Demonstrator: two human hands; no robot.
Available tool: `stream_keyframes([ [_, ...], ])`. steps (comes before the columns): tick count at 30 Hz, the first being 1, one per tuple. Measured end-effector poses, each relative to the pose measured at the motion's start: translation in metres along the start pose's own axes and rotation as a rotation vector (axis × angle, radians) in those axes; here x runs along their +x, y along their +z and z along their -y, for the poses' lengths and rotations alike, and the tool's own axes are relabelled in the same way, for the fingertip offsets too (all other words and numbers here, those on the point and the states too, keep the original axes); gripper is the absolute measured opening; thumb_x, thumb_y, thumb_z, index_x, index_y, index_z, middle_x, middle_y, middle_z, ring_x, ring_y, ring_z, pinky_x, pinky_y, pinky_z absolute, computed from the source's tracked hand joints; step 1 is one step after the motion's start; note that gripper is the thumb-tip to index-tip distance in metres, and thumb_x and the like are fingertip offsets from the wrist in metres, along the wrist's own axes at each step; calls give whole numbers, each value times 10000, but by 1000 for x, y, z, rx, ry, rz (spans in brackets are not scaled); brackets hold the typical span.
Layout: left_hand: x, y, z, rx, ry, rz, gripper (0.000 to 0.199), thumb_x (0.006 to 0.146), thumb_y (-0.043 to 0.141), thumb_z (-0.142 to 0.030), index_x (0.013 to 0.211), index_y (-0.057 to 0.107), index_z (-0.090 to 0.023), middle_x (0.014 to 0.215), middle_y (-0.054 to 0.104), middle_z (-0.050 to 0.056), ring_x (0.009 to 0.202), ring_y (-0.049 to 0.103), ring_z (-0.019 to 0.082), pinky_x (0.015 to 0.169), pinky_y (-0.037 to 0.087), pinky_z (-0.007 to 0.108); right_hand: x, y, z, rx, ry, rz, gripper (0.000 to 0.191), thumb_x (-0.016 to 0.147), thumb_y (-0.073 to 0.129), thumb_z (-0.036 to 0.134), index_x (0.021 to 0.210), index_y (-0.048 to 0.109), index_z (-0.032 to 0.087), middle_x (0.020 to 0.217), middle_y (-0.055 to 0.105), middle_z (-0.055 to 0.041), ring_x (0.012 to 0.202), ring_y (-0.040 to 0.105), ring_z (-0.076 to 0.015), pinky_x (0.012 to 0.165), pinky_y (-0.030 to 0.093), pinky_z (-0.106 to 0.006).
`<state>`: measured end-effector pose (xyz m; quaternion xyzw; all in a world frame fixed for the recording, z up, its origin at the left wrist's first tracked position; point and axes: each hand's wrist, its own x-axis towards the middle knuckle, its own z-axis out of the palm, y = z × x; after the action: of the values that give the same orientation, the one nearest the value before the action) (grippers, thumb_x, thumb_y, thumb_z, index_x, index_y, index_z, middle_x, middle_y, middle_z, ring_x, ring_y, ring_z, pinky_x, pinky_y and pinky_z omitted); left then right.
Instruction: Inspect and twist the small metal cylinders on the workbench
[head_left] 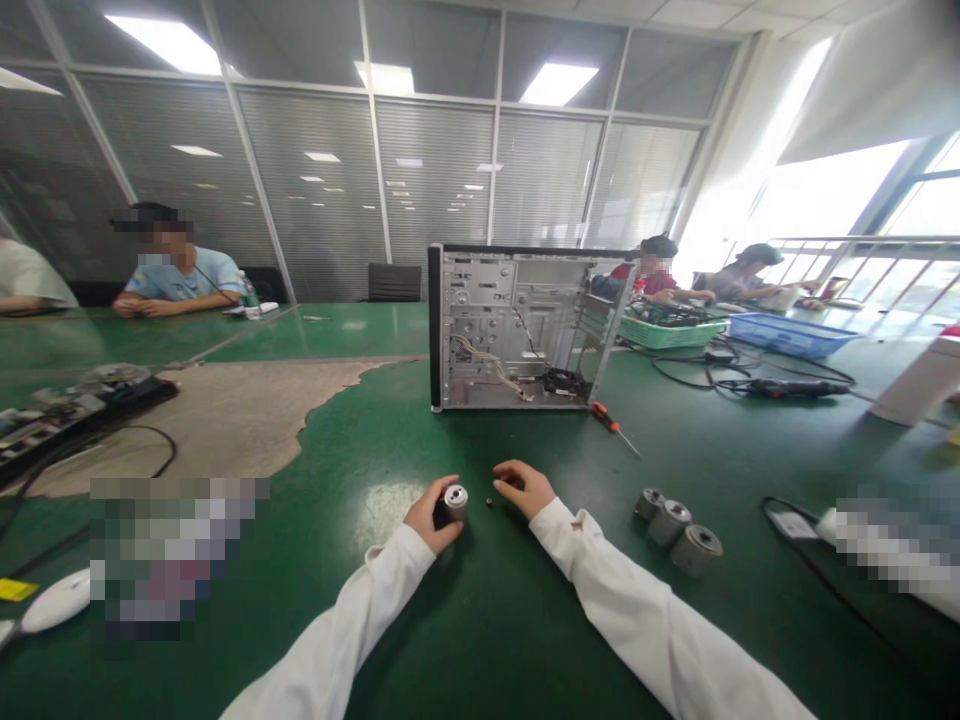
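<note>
My left hand (433,518) is wrapped around a short silver metal cylinder (455,497), which stands upright with a dark hole in its top face. A tiny dark piece (489,502) lies on the green table just right of the cylinder. Close above and right of that piece is my right hand (525,486), fingers bent, with a gap between thumb and forefinger and nothing visible in it. Three more metal cylinders (670,523) of differing sizes stand in a slanting row to the right of my right forearm.
An opened computer case (517,330) stands ahead, with an orange-handled screwdriver (615,428) by its right corner. Green (675,335) and blue (787,338) baskets sit at the back right among cables. Cardboard (247,420) and electronics (75,420) lie left. Other people sit across the table.
</note>
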<state>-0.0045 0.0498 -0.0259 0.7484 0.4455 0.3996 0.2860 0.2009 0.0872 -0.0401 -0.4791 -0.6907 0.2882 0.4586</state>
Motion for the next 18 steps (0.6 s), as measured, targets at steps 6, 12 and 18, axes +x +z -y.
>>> stream_keyframes([
  [6,0,0,-1,-14,-29,10,616,490,447,-21,1087,430,-173,1024,560,50,990,491,202,881,349,326,7,-5,-15,32,65,-37,207,658,523,314,785,607,174,670,609,-13,564,551,-124,545,456,-271],
  [12,0,0,0,20,-56,8,605,482,405,-2,1065,458,-155,1033,559,55,980,498,205,865,356,325,7,-2,-16,35,68,-32,191,645,534,290,777,612,176,683,619,-15,575,555,-125,558,460,-273],
  [18,1,4,8,-6,-59,-43,604,477,394,17,1049,467,-164,1012,569,43,970,504,189,879,355,327,6,-1,-15,14,48,-49,175,641,531,259,773,610,175,694,627,-16,606,566,-134,572,465,-280],
])
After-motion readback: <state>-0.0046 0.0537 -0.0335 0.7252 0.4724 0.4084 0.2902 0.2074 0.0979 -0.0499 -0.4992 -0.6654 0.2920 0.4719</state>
